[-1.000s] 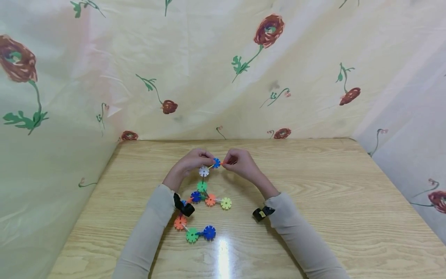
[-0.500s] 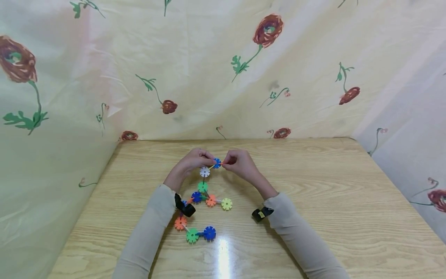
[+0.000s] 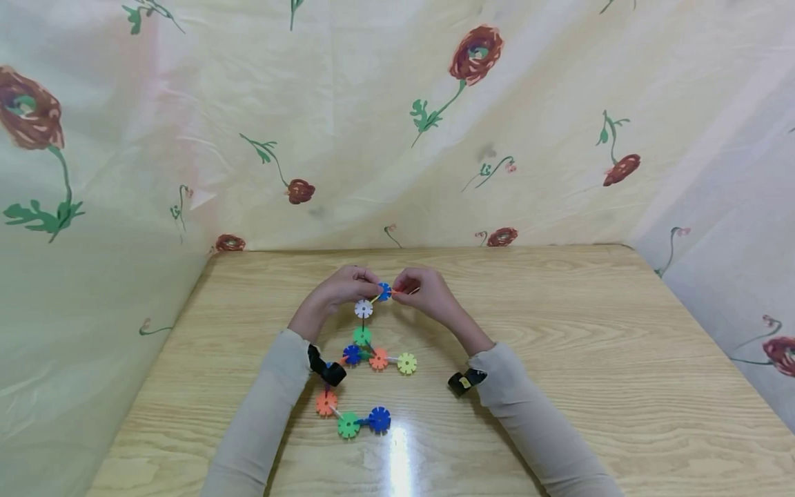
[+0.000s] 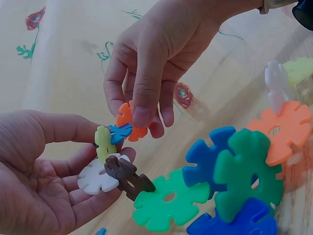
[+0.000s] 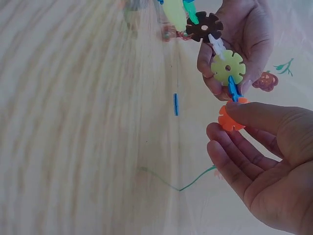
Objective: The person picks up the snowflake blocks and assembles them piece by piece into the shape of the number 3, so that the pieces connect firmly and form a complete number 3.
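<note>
Notched plastic snowflake discs are joined in a branching chain. My left hand [image 3: 344,286] holds its far end by the blue disc [image 3: 384,292] and the yellow-green disc [image 4: 103,147]. Between thumb and fingers my right hand [image 3: 428,291] pinches an orange disc [image 5: 229,120], which touches that blue disc. A white disc [image 4: 95,178] and a brown disc [image 4: 129,180] follow below, then a green disc [image 3: 362,336]. Further pieces lie toward me: an orange disc [image 3: 379,359], a yellow disc [image 3: 406,363] and a dark blue disc [image 3: 379,420]. My left wrist hides part of the chain.
The wooden table [image 3: 559,345] spreads out on both sides of my arms. Floral cloth [image 3: 348,124] hangs behind it and at the sides. A small blue piece [image 5: 176,104] lies apart on the table. Each wrist wears a black camera strap [image 3: 468,380].
Both hands have shifted very slightly left, with their grip kept. The chain's near end has slid a little to the right and toward me.
</note>
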`<state>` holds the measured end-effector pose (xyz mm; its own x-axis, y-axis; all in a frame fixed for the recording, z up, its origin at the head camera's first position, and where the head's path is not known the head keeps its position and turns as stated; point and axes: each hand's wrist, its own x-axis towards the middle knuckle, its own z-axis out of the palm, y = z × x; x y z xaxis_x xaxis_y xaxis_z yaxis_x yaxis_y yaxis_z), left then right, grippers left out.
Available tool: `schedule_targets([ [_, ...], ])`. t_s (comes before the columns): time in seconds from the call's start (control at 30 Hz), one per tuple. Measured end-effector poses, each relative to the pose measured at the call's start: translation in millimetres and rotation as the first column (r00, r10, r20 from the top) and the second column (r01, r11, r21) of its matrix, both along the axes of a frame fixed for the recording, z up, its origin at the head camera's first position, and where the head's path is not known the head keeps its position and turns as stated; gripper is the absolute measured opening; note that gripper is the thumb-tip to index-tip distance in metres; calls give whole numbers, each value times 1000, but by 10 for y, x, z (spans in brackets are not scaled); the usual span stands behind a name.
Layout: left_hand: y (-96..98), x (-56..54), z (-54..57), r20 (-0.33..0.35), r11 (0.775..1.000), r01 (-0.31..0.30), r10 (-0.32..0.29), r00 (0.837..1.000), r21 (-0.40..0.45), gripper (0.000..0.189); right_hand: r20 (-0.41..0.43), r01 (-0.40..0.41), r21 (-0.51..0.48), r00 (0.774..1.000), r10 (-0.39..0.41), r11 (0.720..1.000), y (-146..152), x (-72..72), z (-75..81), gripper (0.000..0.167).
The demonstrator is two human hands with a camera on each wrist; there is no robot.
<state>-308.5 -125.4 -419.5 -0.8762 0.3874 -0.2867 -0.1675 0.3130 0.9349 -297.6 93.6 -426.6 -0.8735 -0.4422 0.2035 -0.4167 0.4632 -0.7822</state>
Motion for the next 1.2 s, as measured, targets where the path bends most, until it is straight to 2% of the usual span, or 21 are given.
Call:
schedule_targets([
  [0.33,-25,11,-32,-7,1000,4,-4,1000,28,14,12,-2,27,1000,2,1000,5,-11,-27,4],
  [1.2,-39,17,13,-11,1000,20,-20,1000,20,18,7,9,19,1000,-9,1000,6,-2,13,5],
])
